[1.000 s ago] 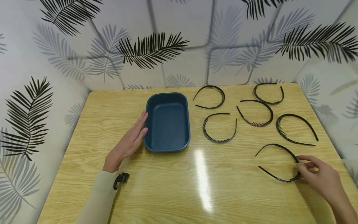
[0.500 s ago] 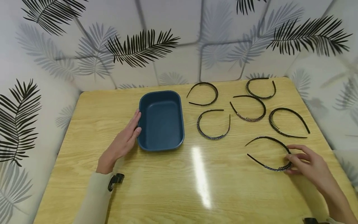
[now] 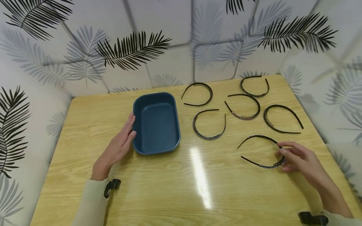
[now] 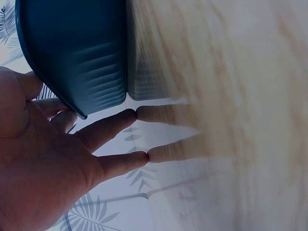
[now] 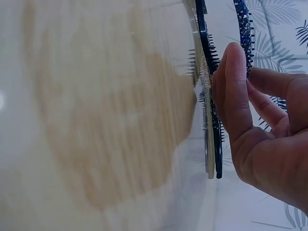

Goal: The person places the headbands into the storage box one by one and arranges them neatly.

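My left hand (image 3: pixel 117 146) rests with straight fingers against the left side of a dark blue tray (image 3: pixel 176 130). The left wrist view shows the tray's outer wall (image 4: pixel 77 62), with two fingertips touching the tabletop. On the right, my right hand (image 3: pixel 304 161) pinches a black toothed headband (image 3: pixel 266 166) at its curved middle, between thumb and fingers. In the right wrist view that headband (image 5: pixel 246 36) shows small glittering beads. Its two ends point left, and I cannot tell whether all of it is off the table.
Several other headbands lie between tray and right hand, including a beaded one (image 3: pixel 209 137), one at the back (image 3: pixel 211 94), two touching at the back right (image 3: pixel 245 118), and one just beyond my right hand (image 3: pixel 284 132). Patterned cloth (image 3: pixel 167 69) walls the table's back.
The whole view has shifted as the head turned. My right hand has carried the pinched headband slightly left relative to the others. The left hand stays against the tray.
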A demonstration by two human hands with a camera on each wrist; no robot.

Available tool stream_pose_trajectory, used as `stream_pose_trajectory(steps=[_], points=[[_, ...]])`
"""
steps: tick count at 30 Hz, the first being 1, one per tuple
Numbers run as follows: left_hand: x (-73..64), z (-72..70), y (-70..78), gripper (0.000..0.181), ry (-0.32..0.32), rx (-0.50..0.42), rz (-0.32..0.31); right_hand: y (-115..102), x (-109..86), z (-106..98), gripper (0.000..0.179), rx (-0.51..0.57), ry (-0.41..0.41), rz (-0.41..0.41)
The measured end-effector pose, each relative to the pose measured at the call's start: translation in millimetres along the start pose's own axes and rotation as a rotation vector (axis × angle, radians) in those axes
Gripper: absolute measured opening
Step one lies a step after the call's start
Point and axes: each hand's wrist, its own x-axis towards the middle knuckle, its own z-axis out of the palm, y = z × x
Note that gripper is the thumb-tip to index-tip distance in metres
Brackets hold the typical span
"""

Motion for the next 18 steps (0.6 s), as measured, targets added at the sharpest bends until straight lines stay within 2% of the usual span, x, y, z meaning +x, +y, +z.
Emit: stream_pose_trajectory(steps=[10,18], points=[[-0.7,0.6,-3.9,0.060,0.000,-0.017,0.004,-0.2,1.0,3.7,0.037,-0.030,0.020,0.022],[0.2,1.4,-3.0,0.059,0.012,-0.019,0.019,-1.1,4.9,7.1,0.038,0.024,0.011,0.017]])
